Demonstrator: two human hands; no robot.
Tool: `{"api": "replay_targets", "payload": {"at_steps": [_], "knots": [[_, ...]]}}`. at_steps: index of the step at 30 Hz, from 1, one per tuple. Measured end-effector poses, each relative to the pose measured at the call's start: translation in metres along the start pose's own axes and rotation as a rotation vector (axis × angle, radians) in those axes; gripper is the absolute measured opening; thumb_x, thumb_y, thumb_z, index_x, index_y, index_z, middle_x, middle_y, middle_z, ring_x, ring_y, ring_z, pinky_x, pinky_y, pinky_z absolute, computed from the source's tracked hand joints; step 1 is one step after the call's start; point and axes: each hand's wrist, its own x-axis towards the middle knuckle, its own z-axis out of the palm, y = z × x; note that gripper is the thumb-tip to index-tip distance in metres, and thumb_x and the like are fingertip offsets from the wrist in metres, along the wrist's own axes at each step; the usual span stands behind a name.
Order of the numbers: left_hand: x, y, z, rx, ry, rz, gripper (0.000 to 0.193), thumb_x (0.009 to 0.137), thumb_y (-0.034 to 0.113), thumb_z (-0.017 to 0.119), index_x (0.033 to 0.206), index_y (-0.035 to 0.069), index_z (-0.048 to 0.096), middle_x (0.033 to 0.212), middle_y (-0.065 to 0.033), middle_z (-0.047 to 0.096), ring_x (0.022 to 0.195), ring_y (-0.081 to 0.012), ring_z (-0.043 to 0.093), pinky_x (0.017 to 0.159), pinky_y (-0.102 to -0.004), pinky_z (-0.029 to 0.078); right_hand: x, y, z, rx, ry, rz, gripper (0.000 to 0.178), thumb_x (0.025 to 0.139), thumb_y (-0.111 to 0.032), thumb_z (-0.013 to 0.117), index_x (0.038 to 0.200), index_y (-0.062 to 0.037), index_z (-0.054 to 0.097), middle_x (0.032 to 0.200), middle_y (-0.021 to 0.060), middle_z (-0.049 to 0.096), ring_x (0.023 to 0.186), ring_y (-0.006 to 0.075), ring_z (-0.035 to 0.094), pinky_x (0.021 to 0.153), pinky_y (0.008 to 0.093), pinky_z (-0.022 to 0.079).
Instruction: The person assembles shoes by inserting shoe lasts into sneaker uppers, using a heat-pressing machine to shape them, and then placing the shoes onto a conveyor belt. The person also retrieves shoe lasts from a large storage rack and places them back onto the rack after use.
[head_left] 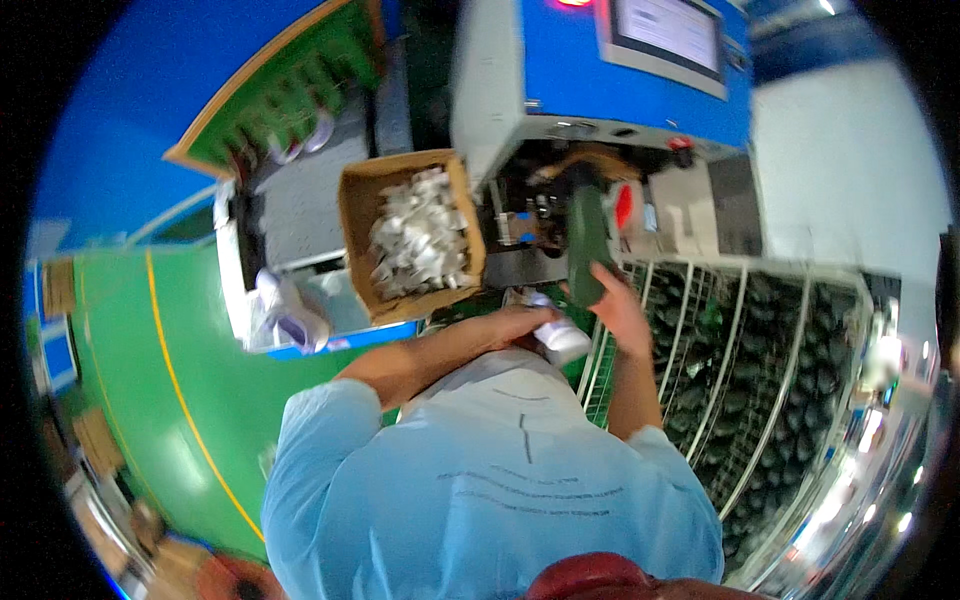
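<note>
In front of my body, my left hand (525, 322) is closed round a white and lavender shoe (563, 342), held low with one end pointing right. My right hand (622, 312) grips the near end of a dark green shoe last (588, 240). The last's far end reaches into the opening under a blue and white machine (540, 105); whether it is fixed there I cannot tell. Metal parts and a bright red piece (624, 207) show beside it.
Left of the machine sits a cardboard box (357, 240) of crumpled white pieces. Another white and lavender shoe (290, 315) lies on the bench's left corner. At right, a white wire rack (735, 340) holds several dark lasts. A green board (290, 85) stands behind the bench.
</note>
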Motion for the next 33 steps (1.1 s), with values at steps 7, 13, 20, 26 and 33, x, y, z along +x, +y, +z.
{"api": "replay_targets", "payload": {"at_steps": [7, 13, 20, 26, 33], "knots": [[-0.043, 0.017, -0.055, 0.019, 0.285, 0.22, 0.062, 0.101, 0.053, 0.048, 0.138, 0.004, 0.056, 0.129, -0.0125, 0.064, 0.116, -0.0259, 0.062, 0.1, -0.0385, 0.049, -0.007, 0.04, 0.02, 0.082, 0.15, -0.258, 0.047, 0.086, -0.008, 0.077, 0.131, -0.0023, 0.065, 0.115, 0.0078, 0.072, 0.1, 0.018, 0.068, 0.093, 0.0327, 0.054], [-0.052, 0.016, -0.067, -0.111, 0.191, 0.262, 0.074, 0.104, 0.059, 0.03, 0.148, 0.002, 0.046, 0.145, -0.0151, 0.056, 0.131, -0.032, 0.057, 0.11, -0.044, 0.045, -0.201, -0.043, -0.108, -0.358, 0.582, -0.442, 0.081, 0.069, -0.023, 0.092, 0.143, -0.0094, 0.06, 0.129, 0.0068, 0.068, 0.111, 0.0167, 0.064, 0.103, 0.0322, 0.047], [0.002, 0.012, 0.028, 0.083, 0.263, 0.237, 0.065, 0.089, 0.029, 0.072, 0.14, -0.005, 0.05, 0.135, -0.0179, 0.06, 0.121, -0.0342, 0.06, 0.105, -0.0479, 0.049, -0.468, -0.121, -0.231, -1.083, 1.971, -0.623, 0.069, 0.085, -0.033, 0.079, 0.145, -0.0083, 0.055, 0.132, 0.0208, 0.066, 0.12, 0.0311, 0.066, 0.103, 0.0375, 0.05], [0.058, 0.017, 0.1, 0.188, 0.144, 0.101, 0.06, 0.088, 0.036, 0.068, 0.132, -0.002, 0.056, 0.127, -0.0157, 0.065, 0.117, -0.0312, 0.063, 0.1, -0.0418, 0.051, -0.665, -0.173, -0.373, -1.287, 2.238, 0.195, 0.07, 0.09, -0.033, 0.07, 0.153, -0.0184, 0.045, 0.144, 0.0142, 0.059, 0.129, 0.0375, 0.058, 0.107, 0.0488, 0.048], [0.08, 0.02, 0.134, 0.2, 0.201, 0.072, 0.045, 0.083, 0.024, 0.068, 0.119, -0.002, 0.062, 0.118, -0.0144, 0.066, 0.113, -0.0294, 0.064, 0.098, -0.0447, 0.053, -0.734, -0.207, -0.53, -1.191, 1.694, 0.528, 0.068, 0.081, 0.0, 0.066, 0.146, -0.02, 0.057, 0.139, 0.0146, 0.062, 0.122, 0.0334, 0.063, 0.097, 0.0446, 0.053]]}}
